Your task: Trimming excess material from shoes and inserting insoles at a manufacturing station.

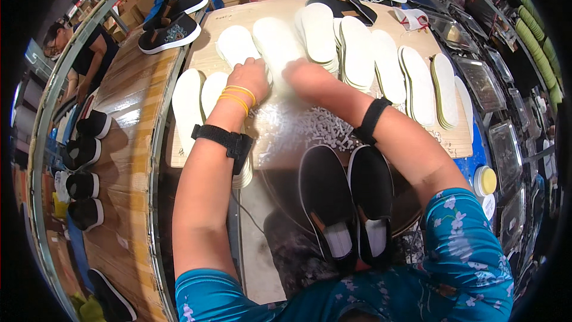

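Wht insole, long axis fwd-L

1. R hand motion-blurred, can't make out fingers or grip.
2. White insole btwn hands smeared too, lower end lost on me.
3. L hand: fingertips unclear, can't call grip.
4. White bits too small to ID.
5. Co-worker part hidden by metal rail.
6. Teal shirt cut at btm edge.

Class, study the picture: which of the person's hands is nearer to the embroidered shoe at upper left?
Left. The left hand is right of the shoe and lower in view, at the insoles; the right hand is farther right.
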The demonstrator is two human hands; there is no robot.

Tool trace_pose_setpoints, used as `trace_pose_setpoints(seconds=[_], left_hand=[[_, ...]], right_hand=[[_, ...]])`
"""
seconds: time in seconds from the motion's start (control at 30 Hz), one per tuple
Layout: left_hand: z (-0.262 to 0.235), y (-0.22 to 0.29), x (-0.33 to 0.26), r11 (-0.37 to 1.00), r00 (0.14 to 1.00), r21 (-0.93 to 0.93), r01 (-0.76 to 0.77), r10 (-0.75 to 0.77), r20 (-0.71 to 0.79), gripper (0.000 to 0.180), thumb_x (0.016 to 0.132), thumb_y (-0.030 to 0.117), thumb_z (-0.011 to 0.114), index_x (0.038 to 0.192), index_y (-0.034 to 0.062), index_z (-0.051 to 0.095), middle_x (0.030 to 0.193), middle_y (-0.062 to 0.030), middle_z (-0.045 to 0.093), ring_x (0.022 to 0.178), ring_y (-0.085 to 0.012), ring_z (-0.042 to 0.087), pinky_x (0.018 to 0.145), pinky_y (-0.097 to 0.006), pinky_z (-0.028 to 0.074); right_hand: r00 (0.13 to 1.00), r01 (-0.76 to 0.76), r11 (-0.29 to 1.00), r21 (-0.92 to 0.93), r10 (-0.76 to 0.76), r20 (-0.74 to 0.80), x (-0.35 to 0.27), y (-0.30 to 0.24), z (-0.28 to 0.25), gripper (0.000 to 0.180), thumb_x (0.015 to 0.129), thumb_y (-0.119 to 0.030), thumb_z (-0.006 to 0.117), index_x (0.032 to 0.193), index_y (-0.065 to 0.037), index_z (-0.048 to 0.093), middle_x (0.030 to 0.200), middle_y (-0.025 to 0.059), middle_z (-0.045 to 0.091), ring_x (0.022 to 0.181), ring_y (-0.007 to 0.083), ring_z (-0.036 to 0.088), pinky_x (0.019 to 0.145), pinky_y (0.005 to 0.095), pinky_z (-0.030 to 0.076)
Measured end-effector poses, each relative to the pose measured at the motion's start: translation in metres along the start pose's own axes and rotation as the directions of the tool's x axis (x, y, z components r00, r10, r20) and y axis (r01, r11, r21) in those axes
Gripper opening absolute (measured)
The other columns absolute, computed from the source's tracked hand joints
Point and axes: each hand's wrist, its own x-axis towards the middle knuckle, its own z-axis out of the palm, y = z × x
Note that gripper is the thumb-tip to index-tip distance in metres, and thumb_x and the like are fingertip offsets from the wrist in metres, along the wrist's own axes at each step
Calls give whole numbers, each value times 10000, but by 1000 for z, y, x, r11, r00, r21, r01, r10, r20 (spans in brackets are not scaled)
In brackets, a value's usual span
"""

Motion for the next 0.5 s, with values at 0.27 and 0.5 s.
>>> trace_pose_setpoints(seconds=[0.27,0.5], left_hand=[[-70,-18,-25,975,859,-217,-44,-74,-507,273,843,202,432,914,-34,549,883,-256,573,832,-387,561,727,-421,449],[-94,11,-212,417,804,-880,-227,-429,-411,273,907,199,438,1046,-24,511,766,-75,577,625,-131,530,589,-257,460]], right_hand=[[731,-115,980,164,195,-654,-16,16,-78,126,731,-99,490,769,-43,596,658,201,568,622,341,575,563,411,471],[606,13,466,885,700,-378,-244,24,-187,408,844,-94,467,1229,26,406,1095,123,533,948,200,558,791,288,475]])
